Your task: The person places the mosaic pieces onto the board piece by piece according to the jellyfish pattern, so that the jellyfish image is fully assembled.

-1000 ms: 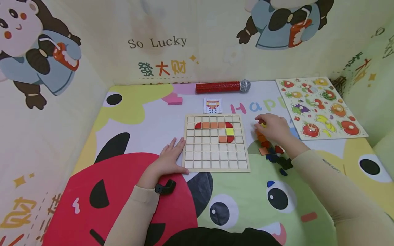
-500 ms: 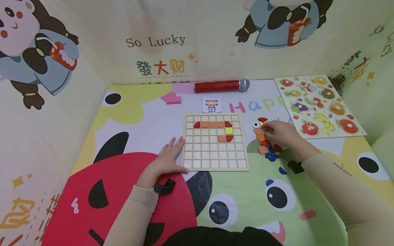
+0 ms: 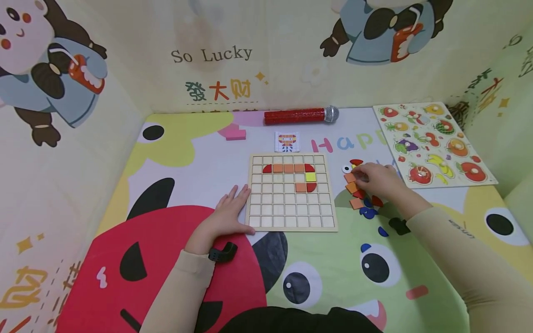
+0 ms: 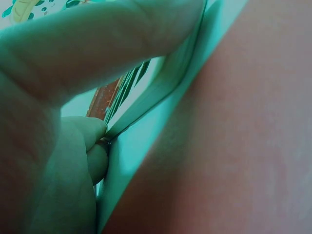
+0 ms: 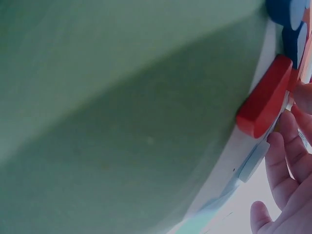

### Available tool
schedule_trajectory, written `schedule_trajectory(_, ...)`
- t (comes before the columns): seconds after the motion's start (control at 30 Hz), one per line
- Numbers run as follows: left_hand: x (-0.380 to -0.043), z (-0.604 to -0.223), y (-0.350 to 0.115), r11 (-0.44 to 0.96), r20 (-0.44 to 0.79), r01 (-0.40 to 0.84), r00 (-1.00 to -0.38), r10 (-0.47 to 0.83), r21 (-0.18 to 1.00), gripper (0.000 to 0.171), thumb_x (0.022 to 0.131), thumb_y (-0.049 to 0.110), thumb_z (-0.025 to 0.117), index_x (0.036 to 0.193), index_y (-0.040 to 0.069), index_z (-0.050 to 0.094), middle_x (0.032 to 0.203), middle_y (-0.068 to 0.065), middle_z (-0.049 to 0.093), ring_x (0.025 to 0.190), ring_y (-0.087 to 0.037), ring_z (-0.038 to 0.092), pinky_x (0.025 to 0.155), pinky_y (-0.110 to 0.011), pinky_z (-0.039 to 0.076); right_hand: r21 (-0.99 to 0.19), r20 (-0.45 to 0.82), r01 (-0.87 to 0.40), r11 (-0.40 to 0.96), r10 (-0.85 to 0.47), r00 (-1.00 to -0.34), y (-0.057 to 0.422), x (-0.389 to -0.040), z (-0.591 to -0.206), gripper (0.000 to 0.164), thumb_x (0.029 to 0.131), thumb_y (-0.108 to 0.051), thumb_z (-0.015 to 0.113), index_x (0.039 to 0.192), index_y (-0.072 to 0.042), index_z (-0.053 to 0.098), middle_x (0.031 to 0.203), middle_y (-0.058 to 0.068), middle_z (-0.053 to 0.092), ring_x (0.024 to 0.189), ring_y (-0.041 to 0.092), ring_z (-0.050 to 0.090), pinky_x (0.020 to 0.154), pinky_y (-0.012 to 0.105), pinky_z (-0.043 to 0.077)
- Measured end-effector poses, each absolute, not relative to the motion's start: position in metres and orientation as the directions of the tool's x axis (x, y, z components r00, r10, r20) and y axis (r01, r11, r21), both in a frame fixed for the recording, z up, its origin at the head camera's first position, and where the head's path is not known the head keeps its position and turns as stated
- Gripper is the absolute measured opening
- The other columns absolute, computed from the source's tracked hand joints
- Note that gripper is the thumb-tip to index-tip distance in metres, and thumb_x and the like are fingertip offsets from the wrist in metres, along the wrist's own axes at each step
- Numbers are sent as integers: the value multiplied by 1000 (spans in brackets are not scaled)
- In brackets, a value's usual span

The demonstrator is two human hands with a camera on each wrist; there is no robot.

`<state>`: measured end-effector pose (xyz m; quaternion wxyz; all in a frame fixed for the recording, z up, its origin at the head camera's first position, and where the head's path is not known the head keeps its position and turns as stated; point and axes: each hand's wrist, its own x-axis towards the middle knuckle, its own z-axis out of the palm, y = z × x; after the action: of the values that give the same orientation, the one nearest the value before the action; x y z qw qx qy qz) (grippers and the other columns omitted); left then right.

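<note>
In the head view my left hand [image 3: 225, 212] lies with spread fingers against the left edge of a wooden grid board [image 3: 266, 223]. The left wrist view shows its thumb [image 4: 112, 44] along the board's side. Red rounded tiles [image 3: 309, 168], orange square tiles [image 3: 288, 168] and a yellow tile [image 3: 310, 177] sit in the upper cells. To the board's right, my right hand [image 3: 381, 180] reaches into loose tiles, fingertips at an orange tile [image 3: 350, 177]. Whether it pinches a tile is hidden. A red tile [image 5: 265, 100] lies close to these fingers in the right wrist view.
Blue tiles [image 3: 368, 212] and black tiles [image 3: 399, 226] lie nearer the right sleeve. A small pattern card [image 3: 287, 142] stands behind the board, with a red microphone [image 3: 294, 116] beyond it. A fruit puzzle board [image 3: 437, 143] lies at the back right.
My right hand has shifted right and slightly toward me over the loose tiles, uncovering red, white and orange pieces. Over the last half second it has barely moved. The left hand stays put.
</note>
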<state>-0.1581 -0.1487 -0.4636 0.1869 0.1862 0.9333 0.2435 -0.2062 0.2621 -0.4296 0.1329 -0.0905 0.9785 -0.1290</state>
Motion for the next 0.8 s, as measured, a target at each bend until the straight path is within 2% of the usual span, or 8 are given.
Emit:
schedule_trajectory(0.3, -158, -465, -148, 816, -255, 255, -865, 433, 519, 115, 59, 42, 80, 147, 20, 10, 154, 2, 8, 141, -25, -4, 112, -52, 6, -282, -229, -148, 948, -216, -949, 264, -207, -432, 34, 84, -28, 61, 111, -7, 59, 107, 13, 59, 98, 29, 51, 90, 58, 28)
schedule_trajectory(0.53, -158, -465, -148, 813, -256, 254, -864, 434, 524, 115, 59, 42, 80, 147, 19, 11, 154, 1, 8, 141, -25, -3, 112, -52, 6, -265, -234, -165, 950, -229, -945, 263, -206, -432, 37, 84, -30, 60, 115, -8, 59, 112, 14, 57, 101, 30, 49, 91, 59, 28)
schedule_trajectory(0.8, -159, -465, -148, 813, -252, 258, -864, 437, 523, 115, 59, 42, 80, 147, 19, 10, 154, 1, 8, 141, -25, -3, 111, -52, 6, -250, -222, -171, 953, -229, -948, 263, -206, -432, 38, 83, -30, 62, 113, -7, 59, 109, 14, 59, 100, 30, 51, 91, 59, 28)
